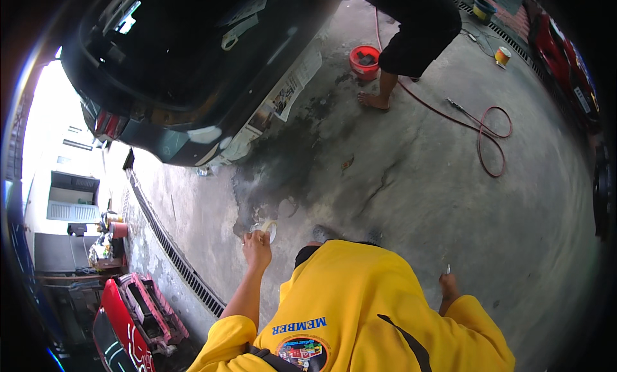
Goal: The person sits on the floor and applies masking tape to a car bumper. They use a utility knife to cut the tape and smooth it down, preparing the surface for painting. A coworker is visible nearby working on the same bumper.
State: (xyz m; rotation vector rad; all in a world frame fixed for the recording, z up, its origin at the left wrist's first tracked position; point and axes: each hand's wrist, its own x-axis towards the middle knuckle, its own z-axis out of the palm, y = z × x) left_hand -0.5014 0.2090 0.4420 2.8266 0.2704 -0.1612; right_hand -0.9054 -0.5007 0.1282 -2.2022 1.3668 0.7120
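Note:
In front of me on the left, my left hand (257,247) is closed on a round, whitish roll of tape (266,229) with a cream-coloured strip at its top. Off to my right, my right hand (448,284) hangs low, its fingers wrapped around a small, thin, silvery thing (448,268) whose tip sticks out; its kind is too small to make out. Ahead on the left stands a dark car (186,83) with pale patches on its rear corner. Newspaper (289,89) is fixed along its lower side, and a pale ring-shaped roll (229,42) lies on it.
A barefoot person (418,44) in black shorts stands beside the car, near a red bucket (365,62). A red hose (479,128) loops over the wet-stained concrete. Left is a drain grate (173,247) and a red car part (122,320); a red car (565,70) stands far right.

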